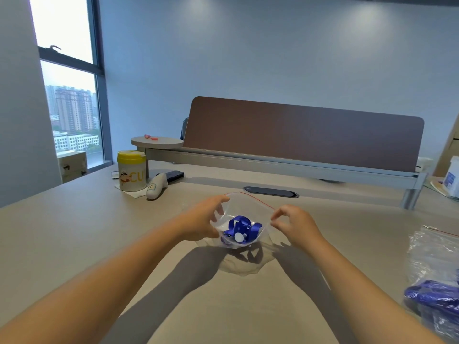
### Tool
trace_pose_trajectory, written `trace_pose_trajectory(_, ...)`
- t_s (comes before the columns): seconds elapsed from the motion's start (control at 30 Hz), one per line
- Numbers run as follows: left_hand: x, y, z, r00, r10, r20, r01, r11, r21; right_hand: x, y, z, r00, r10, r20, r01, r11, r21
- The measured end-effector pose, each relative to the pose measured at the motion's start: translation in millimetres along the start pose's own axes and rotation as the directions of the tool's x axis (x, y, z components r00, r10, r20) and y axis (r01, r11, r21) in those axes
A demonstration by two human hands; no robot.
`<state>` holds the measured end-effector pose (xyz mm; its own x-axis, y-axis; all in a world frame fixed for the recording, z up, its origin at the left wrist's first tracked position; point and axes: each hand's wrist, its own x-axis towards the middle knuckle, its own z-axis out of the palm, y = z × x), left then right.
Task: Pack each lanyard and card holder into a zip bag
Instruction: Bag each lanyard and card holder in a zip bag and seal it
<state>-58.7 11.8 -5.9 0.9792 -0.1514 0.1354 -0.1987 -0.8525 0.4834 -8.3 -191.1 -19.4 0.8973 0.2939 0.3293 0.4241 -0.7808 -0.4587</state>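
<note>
Smooth beige worktop (74,244) spreads broad and bare ahead of the arms; above its middle a clear, crinkly zip bag (244,219) hangs with its red-lined mouth gaping; the left hand (206,219) curls round the bag's left rim, the right hand (295,222) pinches the right rim; a glossy blue lanyard (242,228) lies coiled inside; more bagged lanyards (432,294) crowd the right edge.

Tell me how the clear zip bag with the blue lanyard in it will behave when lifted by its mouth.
The zip bag looks like thin film, so it will probably sag and crumple. The blue lanyard coiled at its bottom should pull it into a hanging pouch. The left hand and right hand hold its mouth open, so the contents probably weigh little.
</note>
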Motion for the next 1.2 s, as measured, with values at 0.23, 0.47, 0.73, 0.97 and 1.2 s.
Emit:
trace_pose_trajectory(0.23, -17.2, 4.8, -32.8, 0.931, 0.046, -0.361, -0.105, 0.984, -0.145, 0.5, -25.3, -38.1, 0.983, 0.051, -0.178, 0.028, 0.909, 0.416)
trace_pose_trajectory(0.47, -25.2, 20.8, -65.7, 0.766, -0.153, -0.624, -0.258, 0.816, -0.517, 0.4, -60.5, -76.6, 0.937, 0.144, -0.318, 0.129, 0.705, 0.698)
trace_pose_trajectory(0.73, -29.1, 20.0, -65.1, 0.937, -0.205, -0.281, -0.147, 0.498, -0.855, 10.0, -93.8, -104.0, 0.913, 0.26, -0.313, 0.177, 0.438, 0.881)
trace_pose_trajectory(0.97, -20.3, 20.1, -30.8, 0.938, -0.244, -0.245, -0.068, 0.564, -0.823, 3.3, -74.4, -104.1, 0.923, 0.234, -0.307, 0.084, 0.655, 0.751)
trace_pose_trajectory(1.2, -8.1, 36.2, -19.0, 0.912, -0.318, -0.26, -0.058, 0.529, -0.847, -40.2, -33.3, -68.1, 0.991, 0.137, -0.002, -0.09, 0.664, 0.742)
